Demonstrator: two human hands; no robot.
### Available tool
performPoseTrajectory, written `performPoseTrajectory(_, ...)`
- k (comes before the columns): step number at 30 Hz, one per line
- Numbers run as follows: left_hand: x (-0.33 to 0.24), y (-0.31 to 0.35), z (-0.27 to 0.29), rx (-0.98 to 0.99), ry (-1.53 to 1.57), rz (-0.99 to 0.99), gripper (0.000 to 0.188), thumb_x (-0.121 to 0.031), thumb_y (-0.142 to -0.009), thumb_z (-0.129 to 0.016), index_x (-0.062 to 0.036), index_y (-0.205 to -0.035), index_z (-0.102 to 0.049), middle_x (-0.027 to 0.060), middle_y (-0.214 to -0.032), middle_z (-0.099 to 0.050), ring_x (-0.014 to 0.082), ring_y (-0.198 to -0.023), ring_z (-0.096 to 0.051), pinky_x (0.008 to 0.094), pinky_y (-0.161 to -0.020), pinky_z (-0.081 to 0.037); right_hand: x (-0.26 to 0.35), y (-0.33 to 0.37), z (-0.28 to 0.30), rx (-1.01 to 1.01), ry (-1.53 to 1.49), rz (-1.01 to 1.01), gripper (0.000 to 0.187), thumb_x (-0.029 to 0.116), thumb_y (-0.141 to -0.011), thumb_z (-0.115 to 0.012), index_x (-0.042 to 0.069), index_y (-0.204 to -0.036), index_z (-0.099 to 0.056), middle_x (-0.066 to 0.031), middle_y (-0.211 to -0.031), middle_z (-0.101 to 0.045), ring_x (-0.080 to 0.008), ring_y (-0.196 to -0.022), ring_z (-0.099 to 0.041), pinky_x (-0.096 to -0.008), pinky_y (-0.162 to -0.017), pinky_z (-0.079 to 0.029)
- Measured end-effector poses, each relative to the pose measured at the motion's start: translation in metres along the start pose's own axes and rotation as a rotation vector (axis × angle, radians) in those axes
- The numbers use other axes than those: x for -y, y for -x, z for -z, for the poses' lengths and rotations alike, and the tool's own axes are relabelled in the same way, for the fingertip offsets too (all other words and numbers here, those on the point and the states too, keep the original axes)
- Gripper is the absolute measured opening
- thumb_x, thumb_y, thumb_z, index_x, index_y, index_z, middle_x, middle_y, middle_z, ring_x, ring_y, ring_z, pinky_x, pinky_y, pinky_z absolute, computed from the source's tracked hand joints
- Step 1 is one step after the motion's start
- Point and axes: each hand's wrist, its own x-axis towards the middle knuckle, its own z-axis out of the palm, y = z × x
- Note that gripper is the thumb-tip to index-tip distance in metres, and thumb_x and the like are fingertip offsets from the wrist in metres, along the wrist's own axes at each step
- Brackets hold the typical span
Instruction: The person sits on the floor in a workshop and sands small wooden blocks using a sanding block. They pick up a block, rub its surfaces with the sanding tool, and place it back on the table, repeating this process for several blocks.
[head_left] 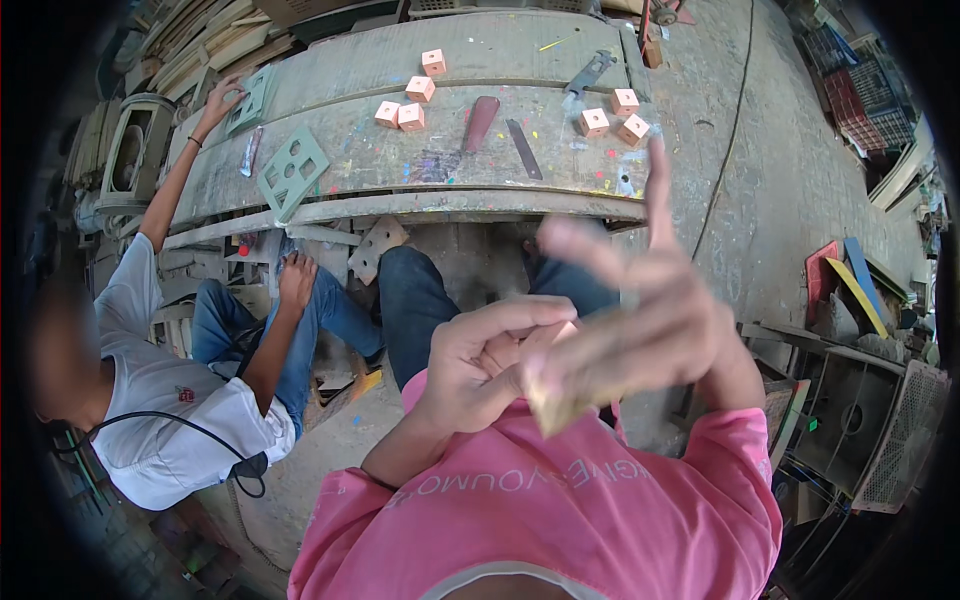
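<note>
Head view is showing both hands raised close to the chest, above a pink shirt (560, 510). The left hand (490, 355) is curling its fingers inward, pinching one end of a small pale wooden piece (560, 395) — the piece is blurred, so its exact shape is hard to tell. The right hand (650, 310) is lying over that piece with fingers spread apart and one pointing up; whether it is gripping is unclear. Beyond the knees, pink cubes (410, 105) are sitting on a paint-speckled workbench (400, 160). To the left a co-worker in a white shirt (165, 400) is reaching an arm up — touching a green panel (250, 98).
</note>
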Motion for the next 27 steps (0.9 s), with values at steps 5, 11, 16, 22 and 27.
performPoseTrajectory(5, 0.005, -0.002, -0.003, -0.044, 0.201, 0.041, 0.049, -0.007, -0.085, -0.069, 0.0108, -0.125, -0.048, 0.0206, -0.122, -0.056, 0.0268, -0.109, -0.06, 0.0397, -0.094, -0.049, -0.005, 0.005, 0.001, -0.001, 0.1, -0.011, 0.011, 0.021, -0.08, -0.066, 0.024, -0.082, -0.075, 0.0012, -0.096, -0.073, -0.0378, -0.121, -0.054, -0.0714, -0.106, 0.006)
performPoseTrajectory(11, 0.005, -0.007, -0.01, -0.129, 0.371, 0.0, 0.047, -0.004, -0.087, -0.065, -0.0025, -0.131, -0.048, 0.0239, -0.129, -0.049, 0.0369, -0.102, -0.062, 0.0457, -0.086, -0.055, -0.017, 0.037, 0.015, -0.256, 0.113, -0.26, 0.019, 0.023, -0.087, -0.059, 0.014, -0.084, -0.075, -0.0084, -0.094, -0.073, -0.0521, -0.122, -0.047, -0.0673, -0.11, -0.004)
performPoseTrajectory(16, -0.004, -0.013, -0.008, -0.131, 0.575, 0.076, 0.057, -0.003, -0.09, -0.061, 0.0048, -0.14, -0.036, 0.0245, -0.14, -0.04, 0.0342, -0.115, -0.057, 0.0434, -0.097, -0.048, -0.008, 0.041, -0.012, -0.314, 0.046, -0.285, 0.019, 0.022, -0.083, -0.061, 0.014, -0.093, -0.075, -0.0032, -0.1, -0.073, -0.0509, -0.125, -0.044, -0.0635, -0.111, 0.003)
performPoseTrajectory(22, -0.006, -0.014, -0.014, -0.201, 0.349, 0.16, 0.064, -0.021, -0.093, -0.062, 0.0048, -0.143, -0.031, 0.0232, -0.134, -0.048, 0.0263, -0.121, -0.052, 0.039, -0.103, -0.043, 0.002, 0.02, -0.009, -0.178, 0.041, -0.166, 0.025, 0.03, -0.079, -0.062, 0.021, -0.097, -0.076, 0.0061, -0.106, -0.071, -0.0439, -0.127, -0.046, -0.0623, -0.111, 0.009)
performPoseTrajectory(27, -0.012, -0.005, -0.016, -0.211, 0.38, 0.266, 0.064, -0.024, -0.093, -0.062, 0.0072, -0.14, -0.032, 0.0233, -0.132, -0.051, 0.03, -0.12, -0.054, 0.0414, -0.102, -0.044, -0.02, 0.02, 0.006, -0.032, 0.335, -0.149, 0.023, 0.025, -0.078, -0.062, 0.028, -0.097, -0.076, 0.009, -0.107, -0.071, -0.0292, -0.126, -0.051, -0.0638, -0.107, 0.018)
